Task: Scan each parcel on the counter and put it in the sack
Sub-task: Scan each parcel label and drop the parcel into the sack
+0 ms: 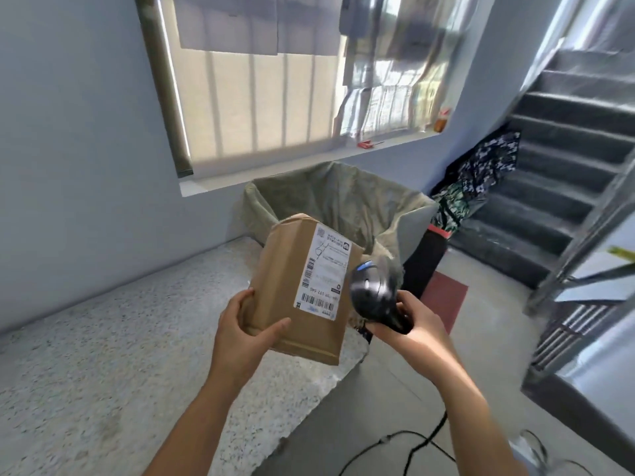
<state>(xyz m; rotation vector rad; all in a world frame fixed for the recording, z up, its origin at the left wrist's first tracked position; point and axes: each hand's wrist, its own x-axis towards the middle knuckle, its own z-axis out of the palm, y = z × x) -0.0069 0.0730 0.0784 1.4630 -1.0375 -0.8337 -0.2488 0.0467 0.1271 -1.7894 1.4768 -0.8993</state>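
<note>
From the head view, the left hand (245, 329) grips the lower end of a brown parcel (302, 286), held up over the worktop (113, 324) in front of the open sack (343, 204). The right hand (417, 321) is wrapped around a scanner (372, 292) just beside the label (324, 271). Held this close and off to the side, the scanner may miss the barcode.
</note>
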